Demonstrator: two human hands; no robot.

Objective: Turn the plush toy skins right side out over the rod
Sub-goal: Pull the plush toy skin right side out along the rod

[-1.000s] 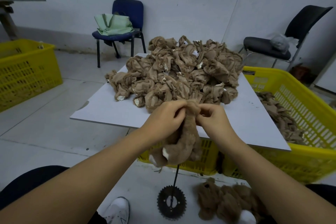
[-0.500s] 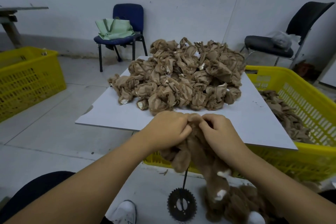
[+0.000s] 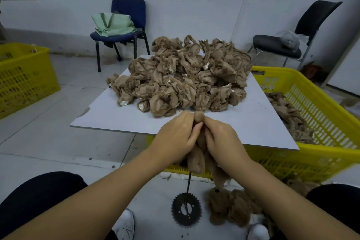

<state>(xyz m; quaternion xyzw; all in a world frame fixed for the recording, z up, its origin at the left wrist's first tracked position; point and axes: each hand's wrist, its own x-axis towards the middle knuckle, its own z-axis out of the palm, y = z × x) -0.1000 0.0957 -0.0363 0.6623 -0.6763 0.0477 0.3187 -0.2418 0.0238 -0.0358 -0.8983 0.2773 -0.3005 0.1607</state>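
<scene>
Both hands, left hand (image 3: pixel 175 136) and right hand (image 3: pixel 222 140), pinch 1 brown plush skin (image 3: pixel 196 158) between them, apparently atop the rod (image 3: pixel 188 183) below. Beyond them, more skins (image 3: pixel 181 80) pile on the bench (image 3: pixel 109 117).

Rod (image 3: pixel 188 181) top hidden inside plush skin (image 3: pixel 196 160)

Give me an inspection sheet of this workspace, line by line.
Surface: white board lying over a yellow crate.
Job's things: pile of inside-out skins on the board; one plush skin over the rod, which stands on a sprocket base.
Clutter: furry turned skins on the floor.
Grippers: left hand and right hand both grip the skin.
Cables: nothing seen.
Surroundings: second yellow crate, blue chair bearing a green bag, black chair.
</scene>
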